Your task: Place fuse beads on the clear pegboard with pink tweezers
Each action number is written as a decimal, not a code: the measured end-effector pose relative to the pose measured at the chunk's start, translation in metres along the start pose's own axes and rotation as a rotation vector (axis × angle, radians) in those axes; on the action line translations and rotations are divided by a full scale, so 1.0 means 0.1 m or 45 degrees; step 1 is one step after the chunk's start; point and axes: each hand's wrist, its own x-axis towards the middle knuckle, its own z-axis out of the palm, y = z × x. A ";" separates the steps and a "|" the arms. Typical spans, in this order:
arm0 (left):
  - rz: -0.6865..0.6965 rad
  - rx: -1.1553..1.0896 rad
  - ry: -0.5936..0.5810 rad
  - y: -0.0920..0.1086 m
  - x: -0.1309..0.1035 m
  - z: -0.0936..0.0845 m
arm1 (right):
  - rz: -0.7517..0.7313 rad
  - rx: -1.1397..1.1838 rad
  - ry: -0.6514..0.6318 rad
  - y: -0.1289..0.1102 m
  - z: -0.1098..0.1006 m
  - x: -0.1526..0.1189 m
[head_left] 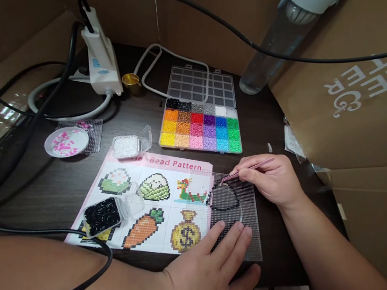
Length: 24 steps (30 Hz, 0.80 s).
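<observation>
My right hand (274, 176) pinches a pair of pink tweezers (256, 166). Their tips touch the top of a black bead outline (238, 200), near a couple of pale beads, on a clear pegboard (247, 236). Stretched out flat, the fingers of my left hand (217, 256) rest on the pegboard's near edge and hold nothing. Under the board's left part lies a printed bead pattern sheet (128, 160) with a carrot, a money bag and other pictures. An open small box of black beads (103, 215) stands on the sheet, and an open box of white beads (125, 147) sits at its top edge.
Behind the sheet stands an open, divided bead case (202, 129) of many colours. At left are a white dish (67, 142) of pink and white beads, a power strip (100, 58) and a gold cup (131, 82). Black cables (209, 13) cross overhead; cardboard (360, 104) walls the right.
</observation>
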 end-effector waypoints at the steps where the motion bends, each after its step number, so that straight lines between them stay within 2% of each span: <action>1: -0.004 -0.003 -0.003 0.00 0.00 0.00 | -0.002 0.001 0.000 0.00 0.00 0.00; 24: -0.007 -0.025 -0.050 0.00 0.00 -0.02 | 0.030 0.044 -0.009 0.05 -0.03 -0.02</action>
